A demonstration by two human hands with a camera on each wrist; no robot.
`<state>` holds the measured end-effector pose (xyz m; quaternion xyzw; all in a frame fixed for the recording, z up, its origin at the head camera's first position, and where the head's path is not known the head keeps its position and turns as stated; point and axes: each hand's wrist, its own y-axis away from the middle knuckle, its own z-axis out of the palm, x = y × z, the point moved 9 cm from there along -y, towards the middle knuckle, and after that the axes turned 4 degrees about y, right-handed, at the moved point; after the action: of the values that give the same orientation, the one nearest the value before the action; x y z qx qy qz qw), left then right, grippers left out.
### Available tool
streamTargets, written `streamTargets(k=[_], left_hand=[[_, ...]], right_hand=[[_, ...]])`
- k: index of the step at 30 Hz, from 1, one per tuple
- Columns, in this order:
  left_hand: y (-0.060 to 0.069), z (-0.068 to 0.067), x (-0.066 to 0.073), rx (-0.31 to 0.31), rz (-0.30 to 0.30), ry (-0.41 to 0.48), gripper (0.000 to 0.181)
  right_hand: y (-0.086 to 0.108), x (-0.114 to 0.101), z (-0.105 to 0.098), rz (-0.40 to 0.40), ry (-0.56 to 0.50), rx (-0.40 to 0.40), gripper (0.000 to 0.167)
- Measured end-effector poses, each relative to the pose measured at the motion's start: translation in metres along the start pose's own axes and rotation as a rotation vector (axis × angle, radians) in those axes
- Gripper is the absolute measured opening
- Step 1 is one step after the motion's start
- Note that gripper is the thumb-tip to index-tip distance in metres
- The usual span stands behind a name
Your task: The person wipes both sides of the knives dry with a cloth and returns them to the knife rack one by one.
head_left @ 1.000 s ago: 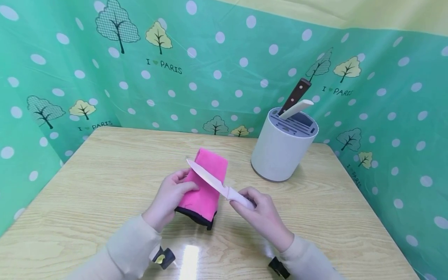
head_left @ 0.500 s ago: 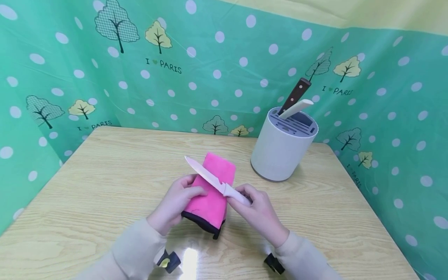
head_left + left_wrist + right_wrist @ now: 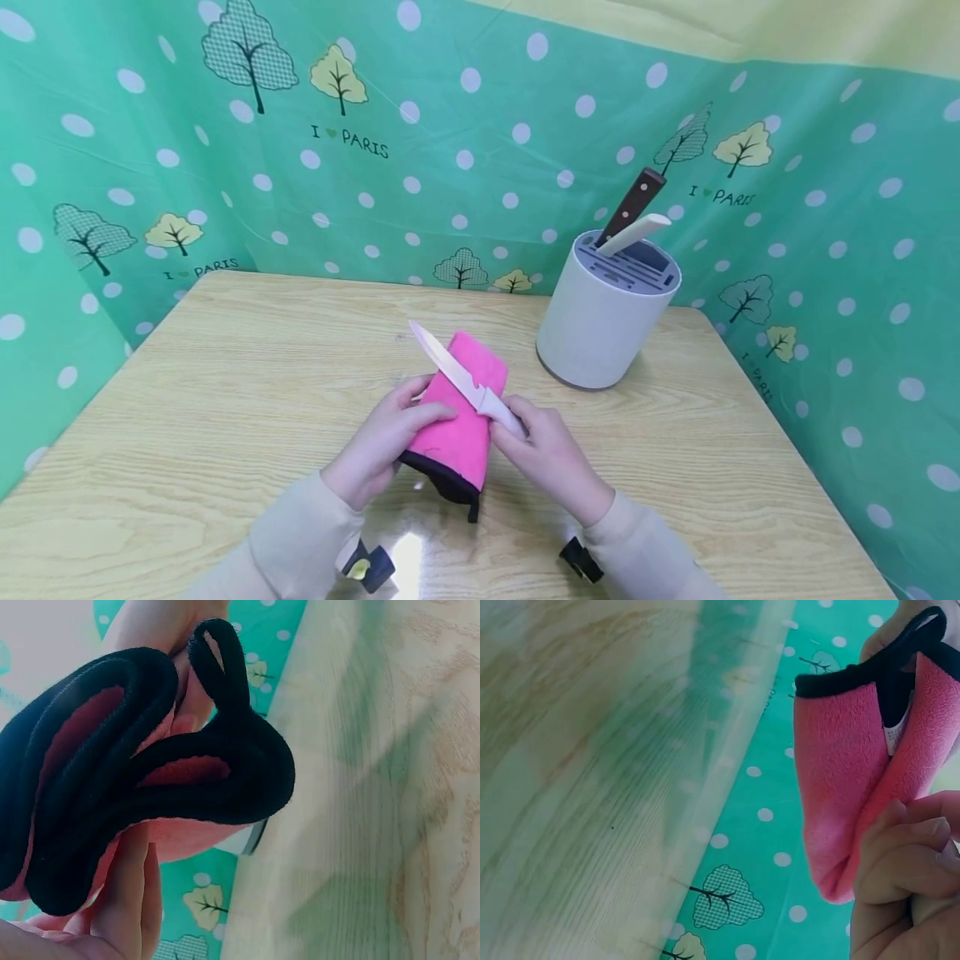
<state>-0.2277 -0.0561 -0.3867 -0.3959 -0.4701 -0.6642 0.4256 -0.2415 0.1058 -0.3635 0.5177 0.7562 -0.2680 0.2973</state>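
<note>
In the head view my left hand [image 3: 390, 437] holds a folded pink cloth [image 3: 461, 437] above the table, its thumb lying over the top face. Black edging and a small hanging loop [image 3: 221, 667] show up close in the left wrist view. Across the cloth's upper face lies a kitchen knife [image 3: 453, 371], its pale blade pointing away to the upper left. My right hand [image 3: 551, 454] grips the white handle. The right wrist view shows the pink cloth [image 3: 840, 772] hanging beside the right hand's curled fingers [image 3: 900, 862]; the blade is hidden there.
A white, round knife block [image 3: 600, 333] stands at the back right of the wooden table [image 3: 247, 383]. A dark brown riveted handle [image 3: 632, 208] and a white handle [image 3: 636, 234] stick up from it. A green dotted curtain [image 3: 487, 158] hangs behind.
My left hand and the cloth have shifted right and a little nearer. My right hand has moved slightly left, and the knife has swung so its tip points further from me.
</note>
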Motion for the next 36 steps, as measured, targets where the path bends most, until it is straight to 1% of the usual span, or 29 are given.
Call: streamTargets(k=[4, 7, 13, 19, 23, 29, 36], left_hand=[[-0.001, -0.001, -0.002, -0.007, 0.001, -0.006, 0.064], [-0.003, -0.003, -0.005, 0.001, 0.002, 0.001, 0.063], [-0.004, -0.006, -0.007, 0.038, 0.001, 0.023, 0.063], [-0.005, -0.009, -0.006, 0.061, 0.006, 0.033, 0.063], [-0.006, -0.012, -0.006, 0.086, 0.002, 0.040, 0.061], [-0.007, -0.016, -0.006, 0.103, 0.009, 0.056, 0.056], [-0.006, -0.026, -0.002, 0.155, 0.022, 0.074, 0.056]], right_hand=[[-0.001, 0.001, 0.004, 0.017, 0.024, -0.039, 0.021], [-0.002, 0.001, 0.005, 0.028, 0.029, -0.056, 0.020], [-0.002, 0.002, 0.005, 0.029, 0.020, -0.056, 0.024], [-0.002, 0.005, 0.004, 0.029, 0.021, -0.055, 0.026], [-0.001, 0.007, 0.004, 0.043, 0.013, -0.064, 0.028], [0.000, 0.007, 0.004, 0.043, 0.006, -0.070, 0.025], [0.002, 0.008, 0.005, 0.035, 0.000, -0.071, 0.022]])
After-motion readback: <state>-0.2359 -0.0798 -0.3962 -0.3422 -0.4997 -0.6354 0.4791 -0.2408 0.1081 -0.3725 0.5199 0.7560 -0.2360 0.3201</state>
